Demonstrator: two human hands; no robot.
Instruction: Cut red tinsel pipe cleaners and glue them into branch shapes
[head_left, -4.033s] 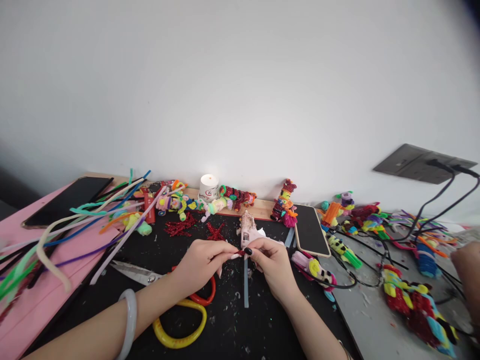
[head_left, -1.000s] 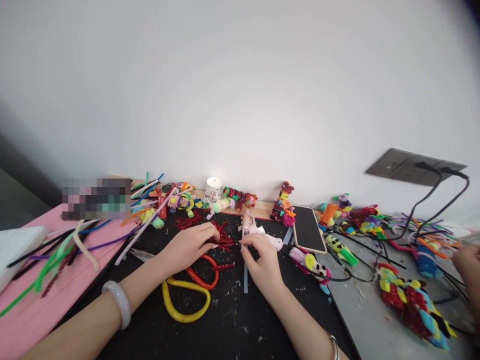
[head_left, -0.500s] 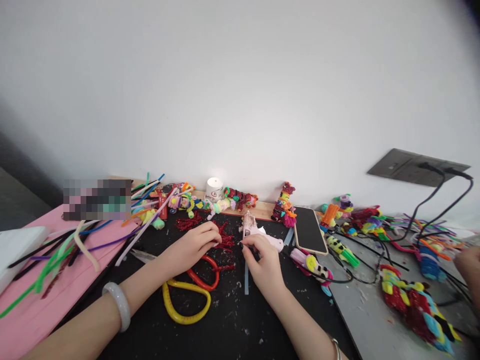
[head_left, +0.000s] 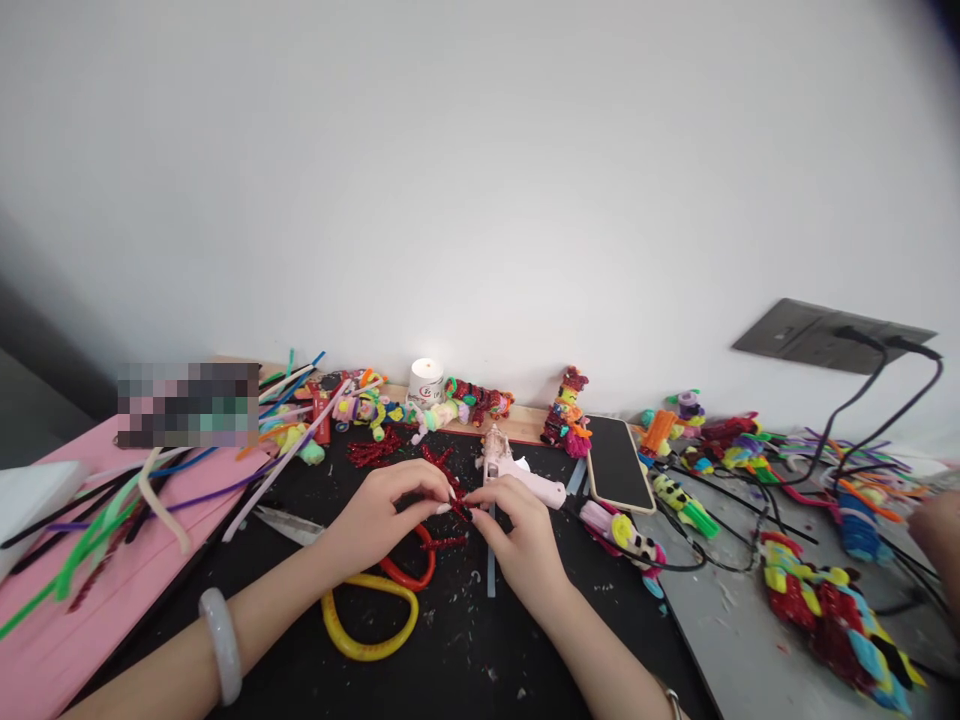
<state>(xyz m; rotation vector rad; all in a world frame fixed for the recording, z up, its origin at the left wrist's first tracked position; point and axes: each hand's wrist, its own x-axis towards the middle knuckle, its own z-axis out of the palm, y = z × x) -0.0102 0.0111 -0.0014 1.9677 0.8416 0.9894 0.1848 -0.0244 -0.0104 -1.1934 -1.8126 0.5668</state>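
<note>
Some red tinsel (head_left: 458, 494), seemingly light, bendy and best gripped near an end, lay between the fingertips over the black mat (head_left: 450, 675). The right hand (head_left: 521, 525) pinched it; whether the left hand (head_left: 382, 508) did was unclear. Scissors (head_left: 367, 652) lay nearby.

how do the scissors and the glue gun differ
Colour: the scissors have one yellow and one red handle, while the glue gun is pale pink.
Pose: the scissors' blades point left; the glue gun's nozzle points toward the wall.
Cover: the left forearm crosses the scissors' middle; the right hand hides part of the glue gun.
Shared: both lie on the black mat.
</note>
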